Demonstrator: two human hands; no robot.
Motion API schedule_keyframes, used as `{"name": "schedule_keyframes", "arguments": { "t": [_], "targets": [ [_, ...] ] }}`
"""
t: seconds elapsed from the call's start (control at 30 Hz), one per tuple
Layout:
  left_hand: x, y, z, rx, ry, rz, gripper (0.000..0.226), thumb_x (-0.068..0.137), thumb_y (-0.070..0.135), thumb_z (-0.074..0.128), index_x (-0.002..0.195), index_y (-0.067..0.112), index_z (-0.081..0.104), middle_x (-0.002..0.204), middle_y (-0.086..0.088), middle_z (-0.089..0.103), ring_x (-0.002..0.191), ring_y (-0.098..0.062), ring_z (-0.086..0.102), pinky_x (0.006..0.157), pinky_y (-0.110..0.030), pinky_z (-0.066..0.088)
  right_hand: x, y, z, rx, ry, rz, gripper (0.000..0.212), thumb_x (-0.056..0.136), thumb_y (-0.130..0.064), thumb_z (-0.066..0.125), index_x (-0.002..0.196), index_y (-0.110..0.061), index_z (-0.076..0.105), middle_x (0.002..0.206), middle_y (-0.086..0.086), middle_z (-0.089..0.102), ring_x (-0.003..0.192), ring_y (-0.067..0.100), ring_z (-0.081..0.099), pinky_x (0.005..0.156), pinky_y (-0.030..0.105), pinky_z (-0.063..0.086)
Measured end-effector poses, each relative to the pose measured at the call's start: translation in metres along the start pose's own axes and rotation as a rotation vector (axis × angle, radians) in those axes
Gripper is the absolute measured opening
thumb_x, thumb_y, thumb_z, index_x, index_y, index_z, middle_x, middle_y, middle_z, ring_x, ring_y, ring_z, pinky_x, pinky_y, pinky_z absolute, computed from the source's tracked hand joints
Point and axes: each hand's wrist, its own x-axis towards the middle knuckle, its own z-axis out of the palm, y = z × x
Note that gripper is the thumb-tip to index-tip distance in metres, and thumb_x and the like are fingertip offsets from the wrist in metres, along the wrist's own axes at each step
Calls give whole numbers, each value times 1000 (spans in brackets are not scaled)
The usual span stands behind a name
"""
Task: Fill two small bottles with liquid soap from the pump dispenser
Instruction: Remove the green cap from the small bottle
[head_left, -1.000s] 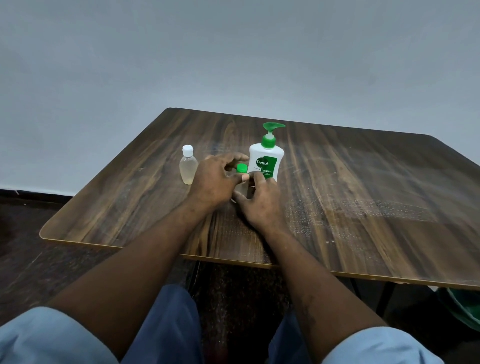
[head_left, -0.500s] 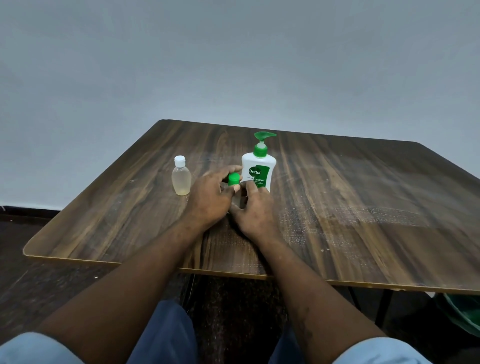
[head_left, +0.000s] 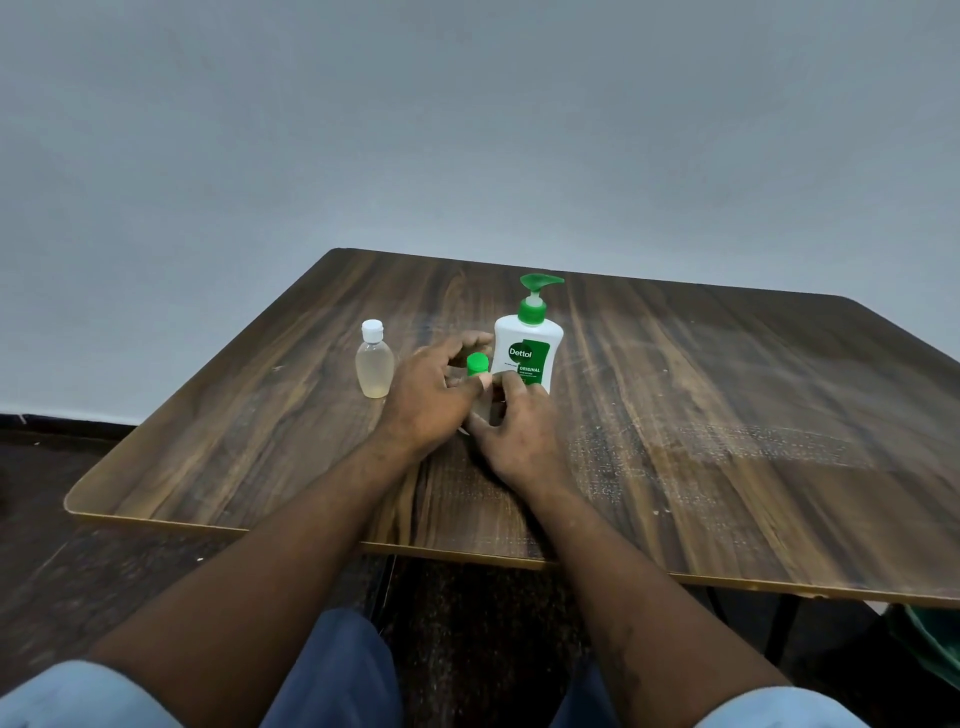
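Wood-grain worktop (head_left: 675, 415) leaves little room: your left hand (head_left: 431, 400) pinches the green cap (head_left: 477, 362) while your right hand (head_left: 519, 436) grips the small bottle (head_left: 482, 410) touching the pump dispenser (head_left: 527, 353), so a hard twist could topple both.

green cap (head_left: 477, 363), white-green dispenser (head_left: 527, 353), woodgrain table (head_left: 727, 415)

Dim, soft light; edges perhaps warped

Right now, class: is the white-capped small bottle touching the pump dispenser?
Apart. The head view shows the white-capped bottle standing left of the pump dispenser, with bare table and the left hand between them.
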Motion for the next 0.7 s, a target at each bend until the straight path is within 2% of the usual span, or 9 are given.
{"name": "schedule_keyframes", "arguments": {
  "t": [0.1,0.3,0.47,0.63,0.7],
  "targets": [
    [-3,4,-2,6,27,0,42,87,7,77,124,26,73,110,14,76,103,1,70,93,-20,55,1,0,1,0,5,-1,47,87,-51,75,121,-22,61,103,6,62,96,24,61,82,47,58],
    [4,8,-2,-29,75,-53,36,79,24,89,108,31,69,95,12,74,90,-6,71,83,-23,58,0,0,1,3,4,-1,52,84,-53,79,121,-21,60,101,5,63,96,23,61,83,47,57],
    [6,9,0,-103,150,-112,32,78,23,91,93,30,64,88,7,73,82,-10,72,77,-26,60,1,0,0,4,-2,13,51,83,-55,79,119,-24,60,102,3,63,97,22,62,85,47,58],
    [3,7,-6,-163,296,-168,20,85,25,85,96,24,69,90,4,74,88,-13,74,81,-33,63,-1,-2,-4,2,-7,23,55,82,-61,80,118,-24,61,102,0,59,98,20,59,85,45,57],
    [2,3,-13,-94,298,-187,15,87,26,81,98,22,71,89,5,74,86,-12,74,81,-38,64,-2,-4,-5,6,-9,26,55,83,-60,80,119,-23,61,101,-3,57,99,20,59,86,45,57]
  ]
}}
